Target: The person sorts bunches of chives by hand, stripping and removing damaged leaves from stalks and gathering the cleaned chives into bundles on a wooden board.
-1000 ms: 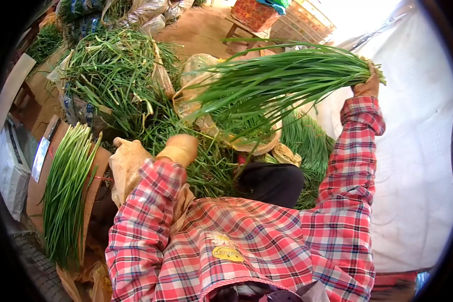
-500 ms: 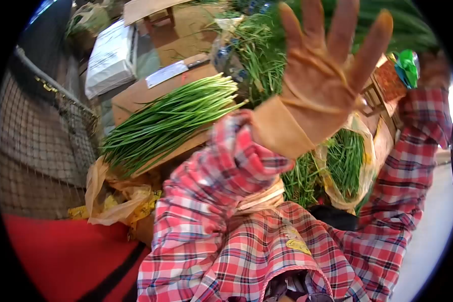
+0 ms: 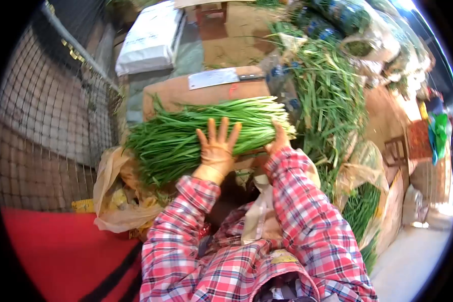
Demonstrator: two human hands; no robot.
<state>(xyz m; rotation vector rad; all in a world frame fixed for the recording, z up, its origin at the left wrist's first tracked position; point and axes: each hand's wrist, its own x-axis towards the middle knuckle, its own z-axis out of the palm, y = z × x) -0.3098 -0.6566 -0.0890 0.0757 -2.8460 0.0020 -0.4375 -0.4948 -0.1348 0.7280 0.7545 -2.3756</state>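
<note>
A thick pile of garlic chives (image 3: 186, 133) lies across a brown board, leafy tips to the left and pale stem ends to the right. My left hand (image 3: 218, 148), in a tan glove, rests on the near side of the pile with its fingers spread. At the pale ends, my right hand (image 3: 278, 140) touches the pile from the right with fingers stretched out; part of it is hidden behind its sleeve. A cleaver (image 3: 214, 79) with a dark handle lies flat on the board (image 3: 163, 93), just beyond the chives.
Loose greens (image 3: 327, 95) are heaped to the right, above a plastic bag (image 3: 370, 166) holding more chives. Filled clear bags (image 3: 372, 43) stand at the far right. A white package (image 3: 151, 38) lies far left, near a net fence (image 3: 50, 126). A crumpled plastic bag (image 3: 110, 189) hangs below the leaf tips.
My left hand has come down from its raised position onto the chives. My right arm has swung in from the far right to the stem ends. The pile on the board looks thicker.
</note>
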